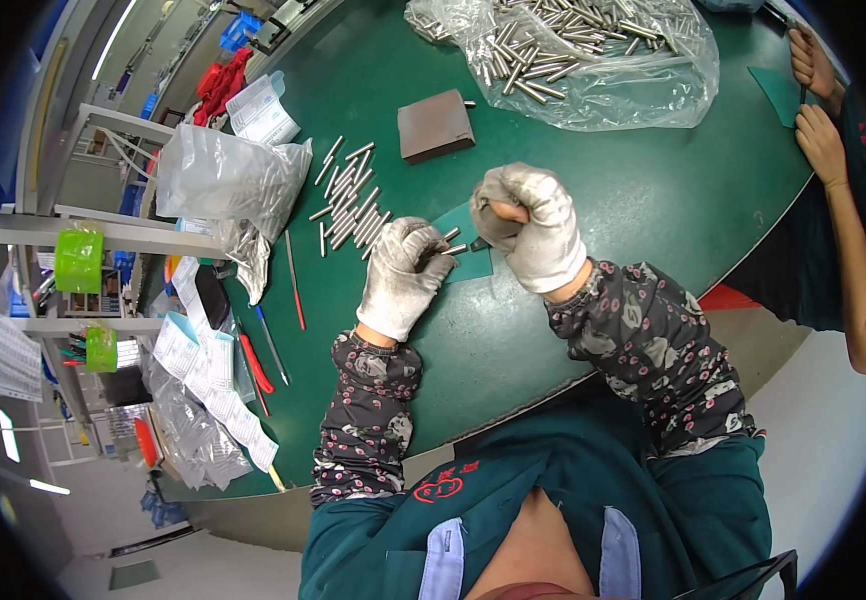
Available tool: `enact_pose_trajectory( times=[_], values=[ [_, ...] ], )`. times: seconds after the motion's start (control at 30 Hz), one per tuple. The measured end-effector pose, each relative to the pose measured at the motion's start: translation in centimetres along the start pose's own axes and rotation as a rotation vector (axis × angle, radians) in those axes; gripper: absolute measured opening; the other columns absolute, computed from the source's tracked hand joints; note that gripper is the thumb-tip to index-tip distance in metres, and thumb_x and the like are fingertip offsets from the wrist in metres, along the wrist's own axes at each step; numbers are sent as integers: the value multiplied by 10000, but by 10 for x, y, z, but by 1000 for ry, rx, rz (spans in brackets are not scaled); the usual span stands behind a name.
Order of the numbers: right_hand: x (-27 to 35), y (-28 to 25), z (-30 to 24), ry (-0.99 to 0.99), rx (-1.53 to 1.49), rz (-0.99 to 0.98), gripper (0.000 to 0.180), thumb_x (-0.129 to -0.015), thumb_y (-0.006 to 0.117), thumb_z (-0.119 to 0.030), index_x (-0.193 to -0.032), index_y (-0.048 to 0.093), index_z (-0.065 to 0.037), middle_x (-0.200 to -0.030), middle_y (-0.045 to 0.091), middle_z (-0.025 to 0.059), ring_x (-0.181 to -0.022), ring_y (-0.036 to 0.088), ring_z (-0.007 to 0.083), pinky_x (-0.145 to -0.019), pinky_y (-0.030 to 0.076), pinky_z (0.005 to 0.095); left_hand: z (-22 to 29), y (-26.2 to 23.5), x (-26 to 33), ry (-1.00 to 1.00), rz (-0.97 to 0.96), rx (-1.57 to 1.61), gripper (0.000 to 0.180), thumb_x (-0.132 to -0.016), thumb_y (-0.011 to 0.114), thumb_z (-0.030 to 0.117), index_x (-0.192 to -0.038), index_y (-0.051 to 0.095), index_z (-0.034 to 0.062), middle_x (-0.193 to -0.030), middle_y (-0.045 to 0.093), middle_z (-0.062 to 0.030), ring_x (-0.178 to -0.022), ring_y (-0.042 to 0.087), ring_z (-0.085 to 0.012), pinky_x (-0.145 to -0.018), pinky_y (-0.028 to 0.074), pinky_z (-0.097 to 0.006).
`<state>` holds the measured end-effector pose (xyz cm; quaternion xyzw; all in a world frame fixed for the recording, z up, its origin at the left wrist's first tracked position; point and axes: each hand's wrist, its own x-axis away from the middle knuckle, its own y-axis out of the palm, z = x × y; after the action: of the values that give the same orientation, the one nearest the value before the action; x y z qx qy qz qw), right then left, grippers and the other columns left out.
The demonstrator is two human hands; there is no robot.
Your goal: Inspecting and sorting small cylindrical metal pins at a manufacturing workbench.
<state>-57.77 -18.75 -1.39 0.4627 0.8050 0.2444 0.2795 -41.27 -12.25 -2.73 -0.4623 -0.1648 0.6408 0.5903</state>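
Both of my hands wear whitish work gloves, soiled at the fingers. My left hand [401, 278] is closed on small metal pins [455, 249], whose ends stick out to the right between thumb and fingers. Just right of them, my right hand [533, 232] curls around a small tool, mostly hidden, with a dark tip [481, 244] close to the pin ends; whether it touches them I cannot tell. Beneath the hands lies a thin green sheet [473, 268]. Several loose metal pins [351, 205] are spread beyond my left hand. A brown block [435, 127] sits farther back.
A clear plastic bag [653, 100] full of metal pins lies at the far side. Left stand a bagged bundle [228, 175], paper strips [198, 365], a red-handled tool [300, 310], a blue pen [273, 345] and red-handled pliers [255, 362]. A co-worker's hands [821, 140] are at far right.
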Motion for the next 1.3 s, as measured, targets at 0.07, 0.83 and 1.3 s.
enact_pose_trajectory(
  times=[0.07, 0.83, 1.3],
  values=[
    [0, -1, 0, -1, -3, -5, 385, -860, 396, -282, -530, 294, -111, -508, 253, -19, -432, 229, 81, -422, 190, 231, -4, 1, 1, -22, -21, 8, 221, -635, 673, -21, -818, 564, 35, -843, 536, -92, -768, 537, -247, -673, 448, -322],
    [1, 9, -3, 52, -65, -10, 389, -826, 445, -304, -523, 297, -109, -517, 255, -22, -442, 226, 77, -416, 172, 236, -6, 0, 0, -73, -33, 18, 212, -629, 679, 2, -808, 571, 40, -849, 540, -99, -790, 530, -277, -689, 441, -349],
    [-6, 15, 6, -39, 177, -116, 361, -847, 456, -320, -596, 415, -63, -553, 334, -27, -473, 288, 61, -439, 255, 214, -2, -2, -7, 4, -41, -19, 181, -635, 688, 13, -772, 572, 39, -847, 548, -97, -801, 540, -272, -693, 445, -348]
  ],
)
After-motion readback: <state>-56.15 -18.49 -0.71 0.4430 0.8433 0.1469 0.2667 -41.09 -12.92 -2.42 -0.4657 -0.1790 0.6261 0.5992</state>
